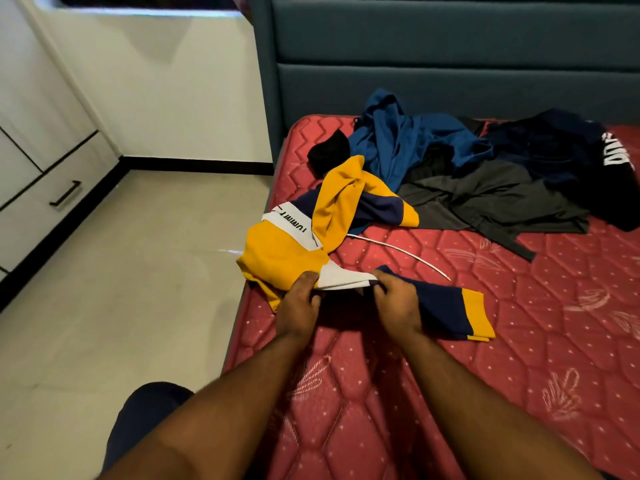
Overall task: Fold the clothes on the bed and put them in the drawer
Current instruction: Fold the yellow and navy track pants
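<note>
I am holding the hoodie (332,209), yellow, navy and white, which is lying crumpled at the near left corner of the mattress (450,375), part of it hanging over the edge. My left hand (299,303) is pinching its white panel, thumb on top and fingers curled beneath. My right hand (394,303) is gripping the fabric just beside it, where the navy sleeve (446,306) with its yellow cuff is running off to the right, flat on the mattress. A white cord (398,251) is trailing from the hoodie across the red quilting.

Both my forearms are reaching forward from the bottom of the view, the hands close together, knuckles up.

Farther back, by the headboard (450,46), the rest of the clothes are lying in a loose heap: a blue top (398,140), a black piece (329,150) touching the hoodie's far end, a grey garment (491,199) and a dark one with white lettering (588,157).

To the left, across the floor (121,271), the drawer (41,202) with its black handle is sitting closed in a white cabinet, so I cannot tell what is in it.
</note>
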